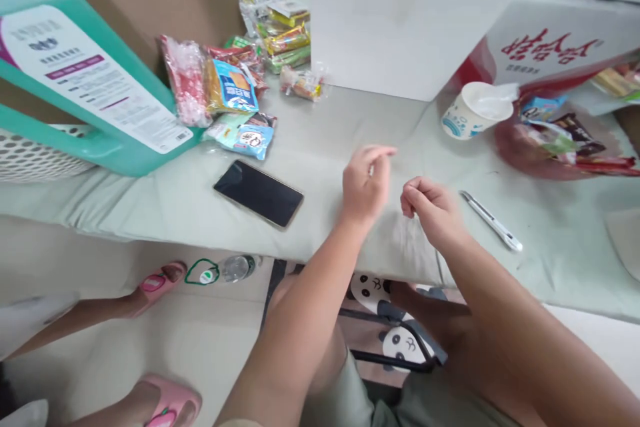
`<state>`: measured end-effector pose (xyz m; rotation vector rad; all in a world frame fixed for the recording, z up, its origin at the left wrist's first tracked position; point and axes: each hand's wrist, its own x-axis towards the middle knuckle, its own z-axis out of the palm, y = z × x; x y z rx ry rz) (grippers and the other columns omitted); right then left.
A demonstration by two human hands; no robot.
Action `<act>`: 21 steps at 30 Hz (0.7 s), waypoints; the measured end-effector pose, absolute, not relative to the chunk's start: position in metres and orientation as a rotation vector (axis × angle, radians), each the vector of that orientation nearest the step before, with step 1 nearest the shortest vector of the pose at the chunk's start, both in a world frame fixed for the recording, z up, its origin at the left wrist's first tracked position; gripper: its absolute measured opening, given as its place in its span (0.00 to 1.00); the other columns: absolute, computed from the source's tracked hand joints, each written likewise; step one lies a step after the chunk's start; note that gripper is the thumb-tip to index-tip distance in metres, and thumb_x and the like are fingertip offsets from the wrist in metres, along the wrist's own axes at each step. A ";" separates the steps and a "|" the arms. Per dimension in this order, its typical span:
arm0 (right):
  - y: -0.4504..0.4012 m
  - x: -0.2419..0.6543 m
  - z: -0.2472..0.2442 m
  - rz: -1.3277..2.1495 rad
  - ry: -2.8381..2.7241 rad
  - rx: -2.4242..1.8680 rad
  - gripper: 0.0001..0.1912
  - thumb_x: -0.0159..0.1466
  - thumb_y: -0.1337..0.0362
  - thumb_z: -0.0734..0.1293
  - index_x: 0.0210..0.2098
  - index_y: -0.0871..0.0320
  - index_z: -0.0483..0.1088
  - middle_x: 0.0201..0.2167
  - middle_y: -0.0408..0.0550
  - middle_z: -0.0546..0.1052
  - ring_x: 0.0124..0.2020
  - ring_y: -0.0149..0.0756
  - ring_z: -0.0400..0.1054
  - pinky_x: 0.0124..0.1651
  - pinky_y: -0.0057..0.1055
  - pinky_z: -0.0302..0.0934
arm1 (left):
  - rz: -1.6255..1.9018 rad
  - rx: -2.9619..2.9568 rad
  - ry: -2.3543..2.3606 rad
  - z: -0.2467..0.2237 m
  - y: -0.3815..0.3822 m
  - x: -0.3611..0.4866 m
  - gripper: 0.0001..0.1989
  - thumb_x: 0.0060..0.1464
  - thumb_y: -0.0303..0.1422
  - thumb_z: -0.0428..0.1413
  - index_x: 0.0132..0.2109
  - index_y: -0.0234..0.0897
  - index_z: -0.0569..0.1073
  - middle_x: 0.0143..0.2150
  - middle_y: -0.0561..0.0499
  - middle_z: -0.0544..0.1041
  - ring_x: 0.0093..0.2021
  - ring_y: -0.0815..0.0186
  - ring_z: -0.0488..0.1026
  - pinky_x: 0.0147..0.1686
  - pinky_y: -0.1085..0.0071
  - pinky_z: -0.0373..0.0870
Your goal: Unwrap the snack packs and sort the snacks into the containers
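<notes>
Greenish tablecloth point(360, 120), white box point(400, 20) atop; left hand point(367, 180), right hand point(434, 209) curled, grip unclear.

So both bare forearms point(320, 273) reach forward, left hand point(367, 183) a bit farther out, fingers loosely bent, tips blurry and aimed rightward. Right hand point(434, 210) is curled up fist-like, thumb tucked in, not touching the left.

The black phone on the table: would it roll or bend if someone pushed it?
The phone would probably slide rather than roll, since it lies flat. Its slim, straight-edged slab looks stiff, and its smooth face may feel slippery.
</notes>
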<state>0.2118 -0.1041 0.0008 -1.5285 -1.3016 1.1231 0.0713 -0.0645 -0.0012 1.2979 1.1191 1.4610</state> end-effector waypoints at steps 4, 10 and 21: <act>-0.052 0.157 0.005 1.089 -1.558 -1.457 0.16 0.61 0.56 0.67 0.22 0.54 0.60 0.19 0.42 0.70 0.23 0.29 0.61 0.28 0.30 0.54 | 1.791 0.861 1.439 0.008 -0.041 0.035 0.13 0.64 0.31 0.47 0.41 0.39 0.77 0.50 0.45 0.78 0.52 0.64 0.75 0.54 0.68 0.70; 0.041 0.067 -0.015 0.807 -2.029 -1.232 0.12 0.60 0.63 0.71 0.42 0.55 0.68 0.44 0.49 0.77 0.46 0.39 0.71 0.47 0.37 0.66 | 2.235 0.550 1.319 0.017 -0.031 0.005 0.13 0.57 0.27 0.47 0.24 0.39 0.58 0.24 0.55 0.57 0.27 0.69 0.59 0.32 0.71 0.61; 0.112 0.050 -0.014 0.311 -2.048 -1.308 0.15 0.60 0.75 0.65 0.39 0.51 0.60 0.45 0.50 0.71 0.50 0.41 0.65 0.59 0.40 0.65 | 2.146 0.533 1.193 0.004 -0.014 -0.002 0.19 0.62 0.32 0.51 0.22 0.38 0.57 0.22 0.55 0.52 0.24 0.70 0.53 0.27 0.69 0.54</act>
